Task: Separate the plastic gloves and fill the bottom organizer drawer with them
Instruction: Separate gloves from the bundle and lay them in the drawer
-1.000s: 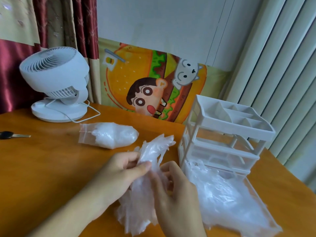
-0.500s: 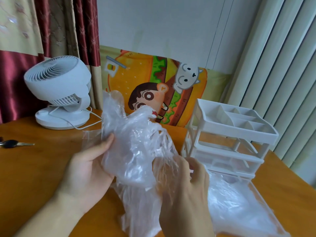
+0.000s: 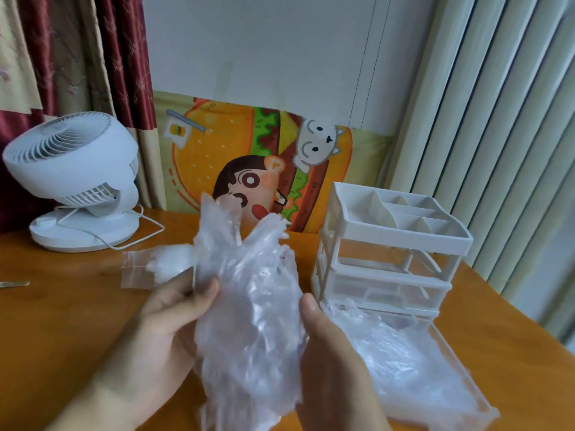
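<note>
Hands gripped a crumpled bunch of plastic gloves (image 3: pixel 249 306) above the tabletop (image 3: pixel 62 321): left hand (image 3: pixel 168 318) and right hand (image 3: pixel 329 353) each grasping one side; pulled-out bottom drawer (image 3: pixel 466 368) already held gloves.

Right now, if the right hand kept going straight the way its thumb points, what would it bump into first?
Probably the bunch of plastic gloves it already grips: the right hand points up and slightly left into it. Past that, depth is hard to judge.

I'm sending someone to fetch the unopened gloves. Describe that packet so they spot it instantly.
Start at the white desk fan on the wooden table. Just right of its base lies a small clear zip bag stuffed with white gloves. Unlike the loose gloves in the hands and drawer, it lies flat and untouched.
</note>
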Tool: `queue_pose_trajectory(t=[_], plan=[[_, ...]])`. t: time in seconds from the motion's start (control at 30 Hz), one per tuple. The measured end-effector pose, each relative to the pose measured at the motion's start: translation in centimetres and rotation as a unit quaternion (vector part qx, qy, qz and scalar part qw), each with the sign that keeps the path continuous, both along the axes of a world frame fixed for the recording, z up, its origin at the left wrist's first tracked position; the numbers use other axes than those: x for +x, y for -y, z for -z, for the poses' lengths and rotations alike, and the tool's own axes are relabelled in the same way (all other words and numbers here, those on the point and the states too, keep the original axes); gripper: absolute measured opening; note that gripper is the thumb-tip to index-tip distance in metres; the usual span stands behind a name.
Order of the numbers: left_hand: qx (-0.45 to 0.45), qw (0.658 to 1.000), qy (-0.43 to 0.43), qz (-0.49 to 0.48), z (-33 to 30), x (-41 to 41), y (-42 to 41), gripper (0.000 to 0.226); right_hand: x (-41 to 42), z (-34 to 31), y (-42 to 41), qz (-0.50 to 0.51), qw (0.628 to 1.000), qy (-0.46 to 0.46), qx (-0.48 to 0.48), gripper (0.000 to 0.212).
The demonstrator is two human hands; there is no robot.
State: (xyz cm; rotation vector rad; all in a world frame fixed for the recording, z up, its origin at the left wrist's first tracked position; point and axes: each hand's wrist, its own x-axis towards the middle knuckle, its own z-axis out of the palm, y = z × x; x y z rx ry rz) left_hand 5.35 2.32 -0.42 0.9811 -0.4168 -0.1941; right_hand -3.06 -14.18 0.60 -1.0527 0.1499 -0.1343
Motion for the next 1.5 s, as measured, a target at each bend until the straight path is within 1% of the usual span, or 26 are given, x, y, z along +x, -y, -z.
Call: queue_pose_trajectory(t=[0.03, 0.07, 0.1, 0.13, 0.17, 0.23, 0.3, 0.4, 0.43, 0.5, 0.57, 0.63, 0.67, 0.7, 0.73, 0.77, 0.83, 0.9, 0.93, 1.0, 1.07, 1.13, 1.27, 1.37, 1.43, 1.5], plan=[[0.009, 0.999, 0.007, 0.032, 0.0, -0.3, 0.4, 0.032, 0.2, 0.0, -0.1, 0.018, 0.999, 0.047, -0.017, 0.063], [0.029, 0.997, 0.017, 0.062, 0.3, -0.6, 0.8, 0.032, 0.4, 0.4, 0.9, 0.058, 0.994, 0.065, -0.071, 0.042], [0.060, 0.996, 0.022, 0.064, 0.5, -0.7, 1.3, 0.032, 0.4, 0.4, 1.4, 0.103, 0.988, 0.053, -0.104, 0.027], [0.078, 0.995, 0.032, 0.059, 0.7, -0.7, 1.5, 0.031, 0.6, 0.4, 2.1, 0.134, 0.984, 0.045, -0.110, 0.016], [0.088, 0.994, 0.034, 0.046, 0.8, -0.4, 1.5, 0.030, 0.6, 0.4, 2.6, 0.166, 0.979, 0.036, -0.111, 0.010], [0.106, 0.994, 0.034, 0.019, 0.8, -0.3, 1.5, 0.025, 0.7, 0.3, 3.2, 0.199, 0.974, 0.041, -0.098, 0.017], [0.118, 0.993, 0.023, 0.005, 0.3, -0.6, 1.5, 0.024, 0.6, 0.0, 3.9, 0.235, 0.963, 0.049, -0.124, 0.022], [0.129, 0.991, -0.017, 0.014, -0.3, -0.7, 1.6, 0.022, 0.5, 0.0, 4.1, 0.247, 0.958, 0.056, -0.136, 0.026], [0.127, 0.991, -0.035, 0.020, -0.5, -0.5, 1.6, 0.026, 0.5, 0.1, 4.1, 0.248, 0.956, 0.060, -0.142, 0.026], [0.125, 0.987, -0.102, 0.021, -0.9, -0.6, 1.9, 0.046, 0.5, 0.1, 3.9, 0.255, 0.952, 0.077, -0.152, 0.040], [0.109, 0.981, -0.154, 0.041, -1.1, -0.9, 1.9, 0.056, 0.7, 0.4, 3.6, 0.267, 0.943, 0.087, -0.181, 0.050], [0.144, 0.975, -0.154, 0.072, -0.9, -0.9, 2.0, 0.077, 0.9, 0.7, 3.3, 0.261, 0.937, 0.098, -0.208, 0.055], [0.170, 0.972, -0.143, 0.077, -0.6, -1.0, 2.1, 0.092, 0.9, 0.7, 3.2, 0.260, 0.935, 0.104, -0.219, 0.054], [0.181, 0.972, -0.135, 0.071, -0.3, -1.1, 2.0, 0.100, 0.9, 0.8, 3.1, 0.257, 0.933, 0.116, -0.223, 0.049], [0.185, 0.973, -0.129, 0.051, -0.1, -1.1, 2.0, 0.100, 0.9, 0.9, 3.2, 0.251, 0.934, 0.126, -0.219, 0.043], [0.188, 0.975, -0.113, 0.023, 0.1, -1.1, 2.0, 0.092, 0.9, 1.0, 3.3, 0.247, 0.936, 0.130, -0.215, 0.037], [0.197, 0.979, -0.046, -0.037, -0.2, -1.4, 2.2, 0.062, 0.7, 1.0, 3.6, 0.250, 0.936, 0.122, -0.215, 0.027], [0.214, 0.971, 0.023, -0.102, -0.5, -1.7, 2.3, 0.027, 0.7, 0.9, 3.8, 0.244, 0.942, 0.103, -0.206, 0.020], [0.214, 0.968, 0.041, -0.121, -0.5, -1.8, 2.4, 0.019, 0.5, 0.7, 3.7, 0.232, 0.948, 0.094, -0.196, 0.018], [0.212, 0.968, 0.046, -0.129, -0.5, -1.9, 2.4, 0.014, 0.3, 0.4, 3.8, 0.182, 0.967, 0.083, -0.156, 0.022], [0.229, 0.965, 0.055, -0.114, -0.4, -1.9, 2.4, 0.008, 0.2, -0.1, 3.7, 0.093, 0.987, 0.076, -0.103, 0.035], [0.240, 0.962, 0.078, -0.102, -0.4, -1.9, 2.3, 0.009, 0.3, 0.0, 3.6, 0.055, 0.993, 0.066, -0.079, 0.036], [0.210, 0.972, 0.079, -0.072, -0.6, -2.1, 2.3, 0.016, 0.8, 0.8, 3.8, 0.129, 0.982, 0.054, -0.123, 0.017], [0.180, 0.980, 0.059, -0.063, -1.0, -2.0, 2.2, 0.017, 0.9, 0.9, 4.1, 0.141, 0.976, 0.062, -0.156, 0.019], [0.173, 0.979, 0.057, -0.092, -1.3, -1.8, 2.3, 0.022, 1.0, 1.1, 4.3, 0.135, 0.972, 0.059, -0.181, 0.021], [0.187, 0.967, 0.071, -0.155, -1.3, -1.2, 2.1, 0.032, 0.9, 1.0, 4.2, 0.130, 0.971, 0.057, -0.193, 0.019]])
